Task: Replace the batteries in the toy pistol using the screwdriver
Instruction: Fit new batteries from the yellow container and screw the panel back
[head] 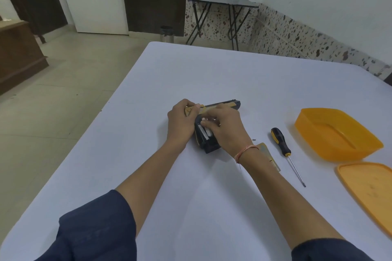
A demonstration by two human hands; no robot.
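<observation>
A dark blue and tan toy pistol (232,104) lies on the white table (212,74), its grip toward me. The battery compartment in the grip is open and a white battery (204,132) shows inside. My left hand (180,121) grips the rear of the pistol. My right hand (227,127) is over the grip with curled fingers pinching at a battery in the compartment. A black and yellow screwdriver (282,142) lies on the table to the right. The tan battery cover (267,154) lies by my right wrist. A tiny screw (254,139) rests nearby.
An orange plastic container (335,133) stands at the right, and its orange lid (369,188) lies in front of it. The table's left edge runs diagonally beside a tiled floor. A folding table stands by the far wall.
</observation>
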